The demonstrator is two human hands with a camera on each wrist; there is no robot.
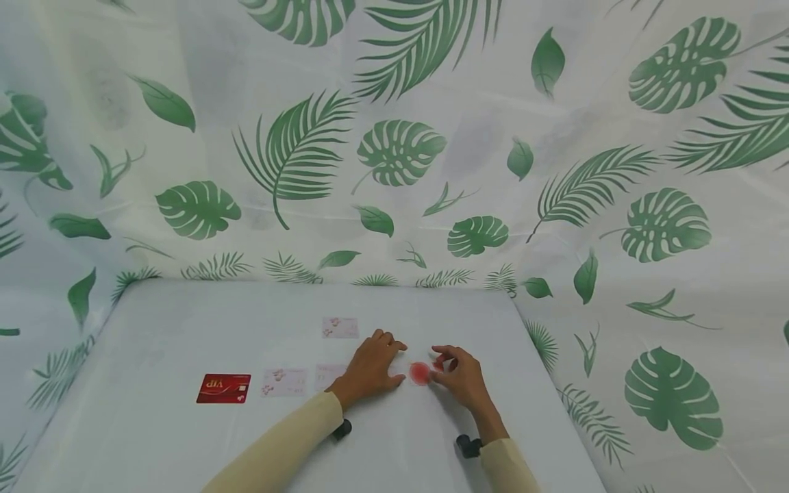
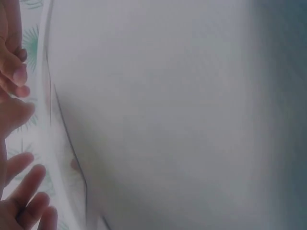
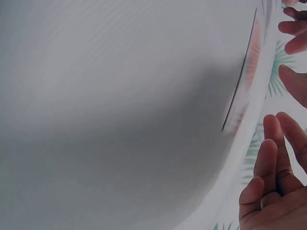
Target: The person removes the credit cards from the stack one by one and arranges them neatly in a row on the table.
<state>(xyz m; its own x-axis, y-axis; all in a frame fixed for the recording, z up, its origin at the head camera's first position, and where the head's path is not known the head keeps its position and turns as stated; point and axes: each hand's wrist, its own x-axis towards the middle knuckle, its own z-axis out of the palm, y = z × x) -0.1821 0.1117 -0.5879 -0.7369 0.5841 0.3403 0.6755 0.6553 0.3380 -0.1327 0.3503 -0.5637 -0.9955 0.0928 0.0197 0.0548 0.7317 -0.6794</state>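
Between my hands a pale card with a round red print (image 1: pixel 420 374) lies on the white table. My right hand (image 1: pixel 464 380) is bent over this card's right end, hiding part of it; a smaller red patch shows between thumb and fingers. In the right wrist view the card (image 3: pixel 253 60) appears edge-on, and the right fingers (image 3: pixel 271 163) are loosely bent with nothing between them. To the card's left, my left hand (image 1: pixel 371 363) hovers low with fingers spread, partly covering a pale pink-printed card (image 1: pixel 329 375). The left fingers (image 2: pixel 31 191) hold nothing.
Left of my hands lie another pink-flowered card (image 1: pixel 284 383) and, farther left, a red VIP card (image 1: pixel 223 388). One more pink-flowered card (image 1: pixel 340 328) lies behind that row. A leaf-patterned curtain (image 1: pixel 401 205) surrounds the table's back and sides.
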